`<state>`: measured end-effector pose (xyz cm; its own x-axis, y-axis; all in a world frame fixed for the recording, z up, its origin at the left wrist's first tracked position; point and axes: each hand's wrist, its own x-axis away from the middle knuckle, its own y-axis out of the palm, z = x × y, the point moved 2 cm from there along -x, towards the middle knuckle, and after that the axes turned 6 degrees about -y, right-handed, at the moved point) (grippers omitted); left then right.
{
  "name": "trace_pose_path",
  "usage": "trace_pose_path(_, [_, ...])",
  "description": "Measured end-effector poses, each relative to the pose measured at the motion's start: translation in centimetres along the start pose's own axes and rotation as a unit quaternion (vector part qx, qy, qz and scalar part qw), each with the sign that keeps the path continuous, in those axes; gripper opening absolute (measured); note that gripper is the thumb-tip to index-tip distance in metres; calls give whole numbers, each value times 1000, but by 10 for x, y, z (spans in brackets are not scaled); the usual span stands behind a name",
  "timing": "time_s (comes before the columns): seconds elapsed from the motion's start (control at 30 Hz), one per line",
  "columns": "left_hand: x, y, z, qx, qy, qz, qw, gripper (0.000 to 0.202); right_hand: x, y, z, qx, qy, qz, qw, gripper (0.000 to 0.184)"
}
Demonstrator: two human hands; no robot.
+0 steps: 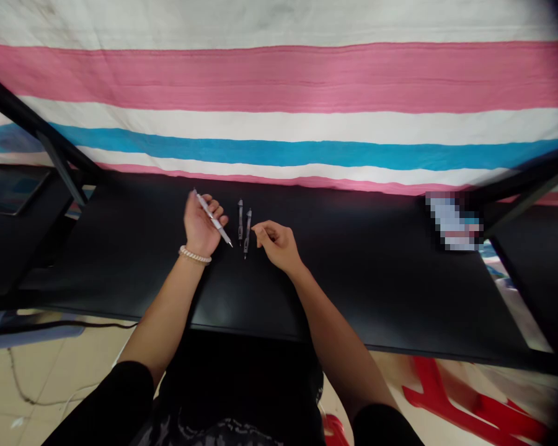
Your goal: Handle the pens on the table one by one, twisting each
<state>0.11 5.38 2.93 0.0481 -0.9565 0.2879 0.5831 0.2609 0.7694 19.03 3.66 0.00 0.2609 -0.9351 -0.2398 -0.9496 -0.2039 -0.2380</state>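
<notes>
My left hand (203, 222) is turned palm up over the black table, with a white pen (212, 219) lying slantwise across it under the thumb. The pen's tip points down and to the right, and the fingers curl loosely behind it. Two dark, partly clear pens lie on the table between my hands, side by side and roughly upright in view: the left pen (240, 222) and the right pen (248, 233). Just right of them is my right hand (278, 244), its fingers curled in and the thumb close to the forefinger. I see nothing held in it.
The black table (376, 279) has a striped cloth (279, 80) hanging behind it. A blurred-out object (454, 222) lies at the right end. Dark metal braces (60, 164) stand at both sides. A red stool (465, 402) is on the floor below right, and cables run at lower left.
</notes>
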Motion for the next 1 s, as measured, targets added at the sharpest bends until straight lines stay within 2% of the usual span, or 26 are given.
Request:
trace_pose_path(0.07, [2,-4,16,29,0,-7,1000,54,0,0,2,28,-7,2,1000,54])
trace_pose_path(0.2, [4,-17,42,61,31,24,997,50,0,1,6,89,-15,-12,996,51])
trace_pose_path(0.4, [5,-25,59,68,62,42,995,44,0,4,7,124,-30,-15,992,37])
trace_pose_path(0.5, [2,-26,64,28,85,89,992,47,1,3,5,164,-54,-27,985,30])
trace_pose_path(0.57, [-3,-29,65,-19,122,170,978,51,3,3,4,185,-65,-61,979,28])
trace_pose_path(0.67, [-14,-36,60,-110,169,302,932,41,5,5,2,217,-74,-135,964,22])
trace_pose_path(0.73, [-22,-42,52,-168,171,311,920,42,6,7,0,251,-83,-158,951,20])
trace_pose_path(0.9, [-27,-52,32,-268,221,270,898,61,7,10,0,312,-83,-145,935,13])
trace_pose_path(1.0, [-25,-51,28,-271,233,261,897,50,5,6,5,304,-73,-108,944,3])
